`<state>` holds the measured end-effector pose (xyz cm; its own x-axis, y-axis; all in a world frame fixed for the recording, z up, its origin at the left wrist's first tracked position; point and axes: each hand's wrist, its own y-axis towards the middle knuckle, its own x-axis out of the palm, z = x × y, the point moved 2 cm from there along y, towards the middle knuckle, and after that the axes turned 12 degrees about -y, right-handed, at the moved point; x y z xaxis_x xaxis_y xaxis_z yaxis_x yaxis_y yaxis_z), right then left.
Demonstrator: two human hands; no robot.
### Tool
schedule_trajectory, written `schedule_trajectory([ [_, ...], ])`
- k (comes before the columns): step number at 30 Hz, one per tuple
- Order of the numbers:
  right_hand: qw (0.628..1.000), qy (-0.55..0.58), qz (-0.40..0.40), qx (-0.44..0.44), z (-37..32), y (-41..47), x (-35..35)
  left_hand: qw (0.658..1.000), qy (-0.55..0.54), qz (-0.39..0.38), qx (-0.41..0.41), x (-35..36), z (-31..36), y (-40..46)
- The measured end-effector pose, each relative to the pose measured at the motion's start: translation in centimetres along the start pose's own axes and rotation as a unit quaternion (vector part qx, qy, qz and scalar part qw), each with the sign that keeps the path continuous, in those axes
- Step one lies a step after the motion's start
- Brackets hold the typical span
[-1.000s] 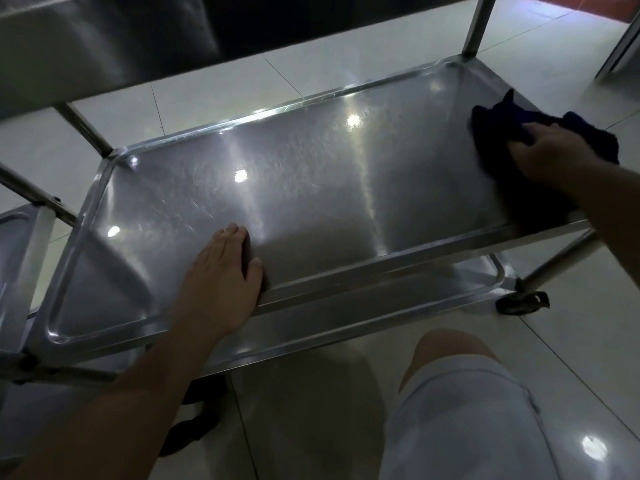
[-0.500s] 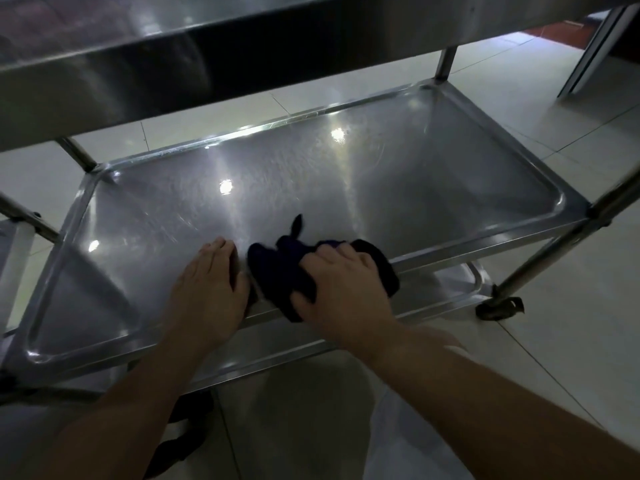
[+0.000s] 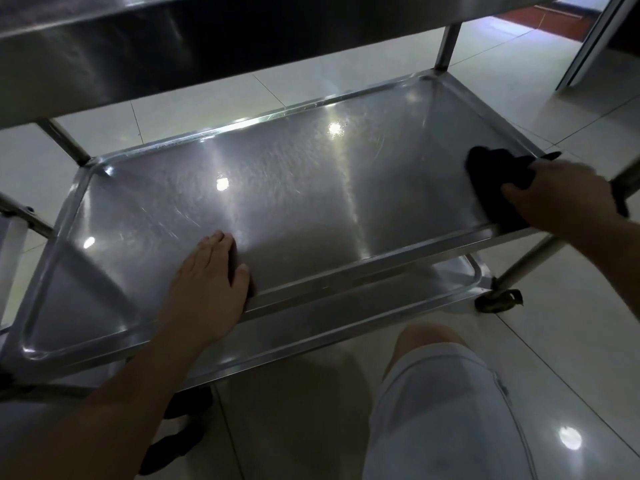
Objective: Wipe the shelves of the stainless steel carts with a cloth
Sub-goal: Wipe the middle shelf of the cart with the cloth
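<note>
Steel fills most of the head view: the middle shelf point(image 3: 311, 202) of the cart spans the frame from lower left to right, with the top shelf point(image 3: 138, 57) overhanging along the upper edge and a lower shelf point(image 3: 346, 327) showing beneath the near rim. Your right hand point(image 3: 561, 192) sits at the right edge of the frame, fingers curled over the dark cloth point(image 3: 491, 178), pressing it onto the shelf's right end near the corner. Half a second ago that hand and cloth were at the near rim in the middle, just beside your left hand; now they are well apart. Your left hand point(image 3: 207, 289) has stayed put, lying flat with fingers straight on the near rim, left of centre, holding nothing. Your knee point(image 3: 436, 382) shows at lower right again, over pale floor tiles point(image 3: 571, 323). A caster point(image 3: 498, 299) stands right of the lower shelf.
</note>
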<state>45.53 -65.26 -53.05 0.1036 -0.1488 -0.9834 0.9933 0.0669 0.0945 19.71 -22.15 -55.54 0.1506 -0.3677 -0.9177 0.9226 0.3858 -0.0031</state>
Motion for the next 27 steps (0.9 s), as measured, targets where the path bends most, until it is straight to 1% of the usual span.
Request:
schedule_trajectory([
  [2, 0.999, -0.016, 0.001, 0.029, 0.2, 2.4, 0.4, 1.0, 0.0, 0.0, 0.0, 0.0, 0.0, 0.0],
  [4, 0.999, 0.01, -0.007, 0.037, -1.0, 4.4, 0.9, 1.0, 0.0, -0.001, -0.001, 0.0, 0.0, 0.1],
  [7, 0.994, 0.1, -0.038, 0.014, -3.9, 6.9, 1.0, 1.0, 0.004, 0.001, -0.002, 0.1, 0.1, 0.2],
  [10, 0.986, 0.135, -0.091, -0.015, -7.4, 7.7, 0.4, 1.0, 0.01, 0.004, -0.008, 0.1, 0.0, 0.3],
  [12, 0.984, 0.141, -0.101, -0.049, -10.2, 6.2, -0.3, 1.0, 0.011, 0.004, -0.011, 0.1, 0.0, 0.3],
  [14, 0.978, 0.148, -0.092, -0.11, -13.3, 3.3, -1.1, 1.0, 0.01, 0.004, -0.013, 0.1, 0.1, 0.2],
  [17, 0.959, 0.156, -0.057, -0.231, -18.5, -3.0, -2.2, 1.0, 0.008, 0.003, -0.015, 0.1, 0.2, 0.2],
  [19, 0.943, 0.158, -0.024, -0.29, -21.8, -7.3, -2.6, 1.0, 0.007, 0.002, -0.014, 0.0, 0.2, 0.2],
  [20, 0.936, 0.165, -0.021, -0.312, -23.1, -9.2, -2.8, 1.0, 0.005, 0.001, -0.013, 0.0, 0.2, 0.2],
  [22, 0.921, 0.174, -0.041, -0.346, -24.7, -11.6, -2.9, 1.0, 0.002, 0.0, -0.01, 0.0, 0.1, 0.0],
  [24, 0.913, 0.168, -0.054, -0.369, -24.7, -11.9, -2.7, 1.0, 0.0, -0.002, -0.009, 0.1, 0.0, -0.1],
  [25, 0.912, 0.161, -0.057, -0.373, -24.1, -11.4, -2.5, 1.0, -0.001, -0.002, -0.009, 0.0, -0.1, -0.1],
  [27, 0.921, 0.148, -0.054, -0.356, -21.8, -9.8, -2.0, 1.0, -0.001, -0.002, -0.006, 0.0, -0.1, -0.1],
])
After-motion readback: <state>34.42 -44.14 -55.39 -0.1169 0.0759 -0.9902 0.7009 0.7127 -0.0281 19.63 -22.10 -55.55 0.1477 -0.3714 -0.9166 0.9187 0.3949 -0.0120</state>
